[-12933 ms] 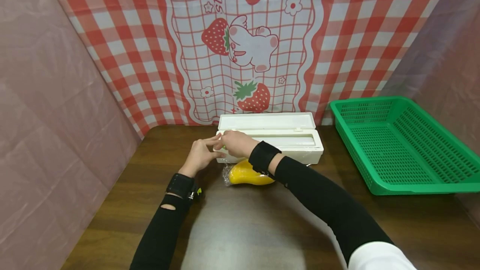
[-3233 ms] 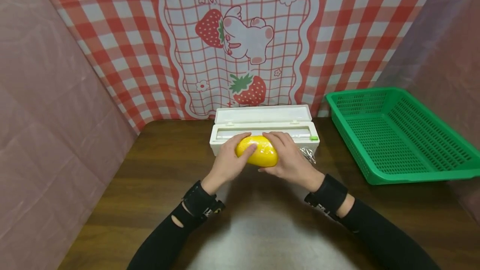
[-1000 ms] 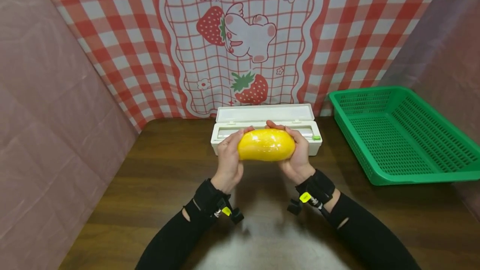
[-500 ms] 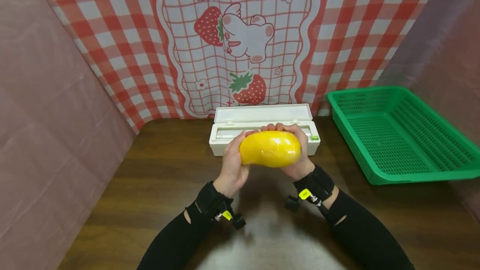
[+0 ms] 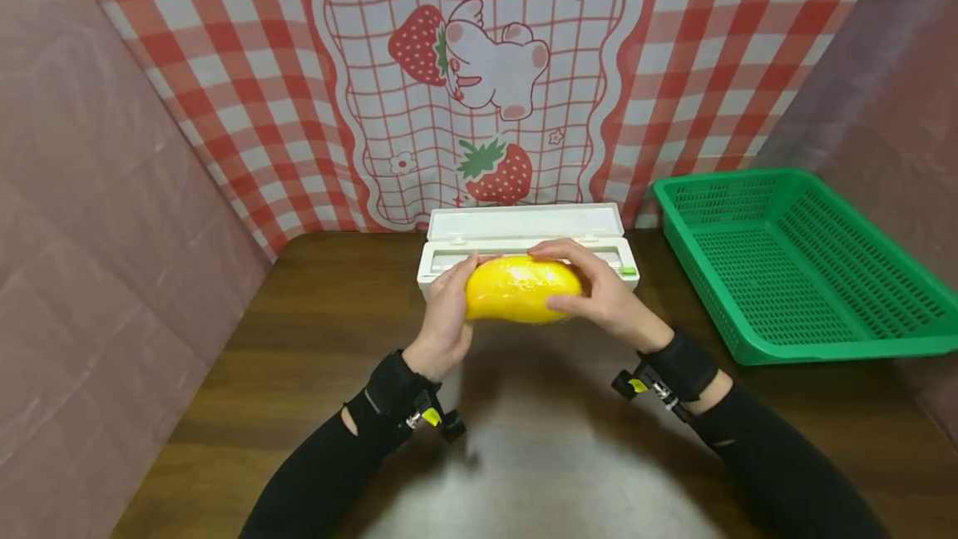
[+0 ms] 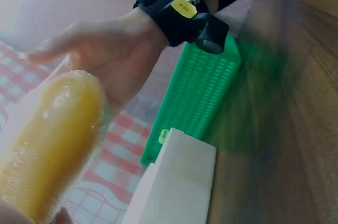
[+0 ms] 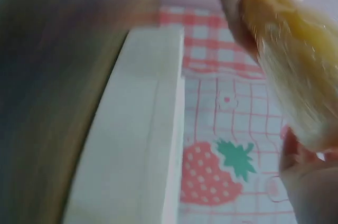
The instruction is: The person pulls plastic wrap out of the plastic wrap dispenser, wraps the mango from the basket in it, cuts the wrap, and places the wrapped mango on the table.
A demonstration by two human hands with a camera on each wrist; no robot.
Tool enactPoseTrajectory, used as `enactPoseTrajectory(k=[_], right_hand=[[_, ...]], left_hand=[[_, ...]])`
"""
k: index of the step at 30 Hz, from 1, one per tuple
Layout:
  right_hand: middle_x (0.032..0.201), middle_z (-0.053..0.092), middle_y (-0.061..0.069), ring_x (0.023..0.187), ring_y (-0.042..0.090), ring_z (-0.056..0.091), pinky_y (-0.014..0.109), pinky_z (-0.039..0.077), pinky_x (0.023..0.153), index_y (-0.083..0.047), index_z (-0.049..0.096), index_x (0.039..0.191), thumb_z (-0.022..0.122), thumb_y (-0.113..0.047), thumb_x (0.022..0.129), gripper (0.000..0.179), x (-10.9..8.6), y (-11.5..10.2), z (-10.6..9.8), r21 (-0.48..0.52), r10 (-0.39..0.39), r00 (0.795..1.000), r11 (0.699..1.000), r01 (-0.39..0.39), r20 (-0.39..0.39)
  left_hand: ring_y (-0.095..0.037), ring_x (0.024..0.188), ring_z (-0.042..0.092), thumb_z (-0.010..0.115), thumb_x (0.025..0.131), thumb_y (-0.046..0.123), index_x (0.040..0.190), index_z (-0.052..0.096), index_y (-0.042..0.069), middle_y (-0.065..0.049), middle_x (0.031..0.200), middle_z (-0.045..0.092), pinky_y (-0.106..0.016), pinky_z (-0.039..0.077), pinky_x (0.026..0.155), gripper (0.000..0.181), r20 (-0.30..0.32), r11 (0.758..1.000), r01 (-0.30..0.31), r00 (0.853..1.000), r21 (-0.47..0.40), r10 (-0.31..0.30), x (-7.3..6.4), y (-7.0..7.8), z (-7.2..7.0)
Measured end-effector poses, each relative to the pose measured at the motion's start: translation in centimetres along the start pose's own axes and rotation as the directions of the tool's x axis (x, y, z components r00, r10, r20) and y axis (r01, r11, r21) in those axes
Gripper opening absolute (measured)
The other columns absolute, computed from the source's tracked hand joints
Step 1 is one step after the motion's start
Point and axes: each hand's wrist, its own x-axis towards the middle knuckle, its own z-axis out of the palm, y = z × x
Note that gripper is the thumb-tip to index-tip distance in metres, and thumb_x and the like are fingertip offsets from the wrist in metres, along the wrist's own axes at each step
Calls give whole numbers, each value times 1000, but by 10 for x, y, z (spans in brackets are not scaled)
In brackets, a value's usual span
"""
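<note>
A glossy yellow mango (image 5: 512,288), covered in clear cling film, is held up in front of the white cling film dispenser (image 5: 524,244). My left hand (image 5: 443,324) grips its left end. At the right end, my right hand (image 5: 612,303) has its fingers curved over the top and its thumb on the front face. Loose wrinkles of film show along the mango (image 7: 296,71) in the right wrist view. The dispenser's lid stands raised at the back, and its green slider (image 5: 628,271) sits at the right end of the cutting edge.
A green plastic basket (image 5: 737,306) stands on the wooden table (image 5: 299,373) at the right. A checked strawberry-print cloth (image 5: 494,90) hangs right behind the dispenser, and pink cloth (image 5: 127,239) covers the left side.
Earlier both hands worked at the dispenser while the mango lay before it; then they lifted it. In the last half second the mango shifted slightly left, and my right thumb came onto its front.
</note>
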Motion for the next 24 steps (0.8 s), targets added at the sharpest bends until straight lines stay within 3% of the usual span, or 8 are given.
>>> enactPoseTrajectory(k=[5,9,11,13,14,18,21,24], right_hand=[[130,42,1,110,16,40,35,44,80,-22,49,127,77,-44,67,70,-7,4,-3,-433,-56,996,898,79,66],[124,44,-3,104,14,41,31,46,75,-23,49,126,75,-49,67,70,-14,7,-3,-501,-46,997,863,68,56],[120,45,-6,101,12,42,29,47,72,-24,49,126,74,-50,68,68,-17,10,-3,-506,-23,998,861,47,54],[118,46,-8,98,10,43,29,46,70,-25,49,125,73,-52,68,67,-21,12,-1,-511,1,999,859,26,52],[116,47,-9,96,10,43,29,46,69,-25,49,124,72,-53,68,67,-22,13,0,-513,16,998,858,13,53],[112,51,-12,90,8,46,29,45,69,-27,50,122,69,-58,69,65,-30,19,5,-536,91,993,844,-36,78],[108,52,-15,88,6,47,28,44,71,-28,52,120,67,-62,69,64,-36,23,10,-575,157,982,815,-69,105],[104,54,-17,87,7,46,27,42,71,-27,55,119,64,-66,68,64,-39,27,14,-626,210,969,775,-84,130]], left_hand=[[-23,101,51,55,86,49,117,60,8,-8,121,57,-34,41,87,52,43,998,45,998,35,-47,0,-5,-4],[-24,100,50,60,85,45,122,56,10,-8,121,55,-33,41,85,51,169,983,-28,986,182,-3,0,-9,-11],[-24,99,50,64,83,41,125,54,14,-6,120,54,-33,42,83,51,253,939,-112,967,327,27,0,-11,-18],[-21,99,49,68,79,41,129,49,21,-1,120,53,-34,43,82,57,340,848,-211,940,487,39,0,-12,-24],[-20,99,49,70,76,42,130,47,23,2,120,52,-34,43,82,62,381,784,-264,924,562,37,0,-13,-27],[-13,98,48,72,67,56,131,46,25,10,118,52,-32,42,82,76,486,475,-436,874,764,19,0,-16,-36],[-11,98,44,67,64,66,125,53,21,9,115,53,-30,41,79,77,519,250,-505,855,826,10,-1,-19,-39],[-11,99,40,63,63,73,119,58,19,7,112,53,-29,39,77,78,528,88,-525,849,847,-27,-4,-22,-40]])
